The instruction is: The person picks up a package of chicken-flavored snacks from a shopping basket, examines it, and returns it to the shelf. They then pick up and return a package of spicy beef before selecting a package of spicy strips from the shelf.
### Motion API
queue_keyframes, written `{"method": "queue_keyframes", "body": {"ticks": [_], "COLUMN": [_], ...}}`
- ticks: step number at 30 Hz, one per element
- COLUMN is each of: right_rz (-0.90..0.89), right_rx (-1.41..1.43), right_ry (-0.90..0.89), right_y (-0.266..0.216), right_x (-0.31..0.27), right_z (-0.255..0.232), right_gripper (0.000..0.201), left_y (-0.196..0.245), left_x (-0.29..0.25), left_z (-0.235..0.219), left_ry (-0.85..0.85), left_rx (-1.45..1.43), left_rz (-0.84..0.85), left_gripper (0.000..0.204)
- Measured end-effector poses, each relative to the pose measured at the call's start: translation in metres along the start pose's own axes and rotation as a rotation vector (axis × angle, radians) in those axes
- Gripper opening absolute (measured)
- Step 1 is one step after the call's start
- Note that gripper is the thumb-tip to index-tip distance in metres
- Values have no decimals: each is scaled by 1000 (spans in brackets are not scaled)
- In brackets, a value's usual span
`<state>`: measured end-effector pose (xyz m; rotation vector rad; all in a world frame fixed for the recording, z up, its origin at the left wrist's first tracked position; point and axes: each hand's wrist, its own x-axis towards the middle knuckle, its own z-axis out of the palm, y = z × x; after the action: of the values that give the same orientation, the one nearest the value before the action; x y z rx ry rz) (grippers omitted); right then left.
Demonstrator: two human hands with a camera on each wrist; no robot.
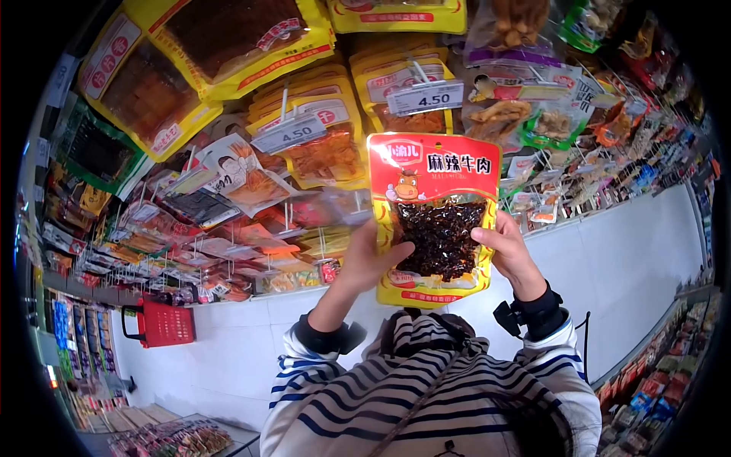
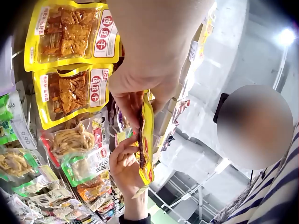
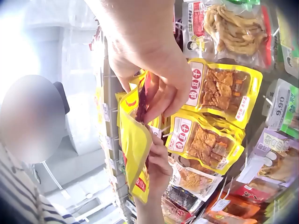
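I held the pouch (image 1: 434, 217) upright in front of the snack rack (image 1: 228, 183), just below the 4.50 tags (image 1: 425, 97). The left hand (image 1: 373, 255) pinched its left edge, thumb on the front face over the clear window. The right hand (image 1: 509, 251) pinched the right edge, fingers curled behind.

Risks, as I judged them:
- Both grips sat on the edges only — a slack pinch could have let the glossy film slide out and the pouch drop to the floor.
- A hard squeeze could have crushed the dark contents behind the window.

Limits of view: the pouch's back face was hidden in the head view, and both wrist views showed it edge-on. The fingers behind it were mostly covered — their exact placement I could not tell.
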<state>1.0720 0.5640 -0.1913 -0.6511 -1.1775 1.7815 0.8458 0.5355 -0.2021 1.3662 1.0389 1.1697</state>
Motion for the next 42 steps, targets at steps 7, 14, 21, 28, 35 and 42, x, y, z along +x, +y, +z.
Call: {"method": "queue_keyframes", "body": {"ticks": [7,14,21,28,35,42], "right_rz": [-124,-55,-228,-308,-633,-724], "right_rx": [-25,-129,-369,-459,-616,-657], "right_ry": [-124,-208,-348,-242,-138,-81], "right_y": [-28,-90,-131,-176,-221,-255], "right_x": [26,51,63,77,109,148], "right_z": [-1,7,22,62,93,106], "right_gripper": [39,37,26,19,24,34], "left_y": [-1,24,41,89,142,185], "left_x": [-2,-2,10,27,63,104], "left_z": [3,15,17,23,11,-15], "left_ry": [114,142,174,138,84,32], "left_rx": [29,74,175,12,-96,-84], "left_rz": [48,14,190,320,381,417], "left_gripper": [32,27,43,37,33,36]}}
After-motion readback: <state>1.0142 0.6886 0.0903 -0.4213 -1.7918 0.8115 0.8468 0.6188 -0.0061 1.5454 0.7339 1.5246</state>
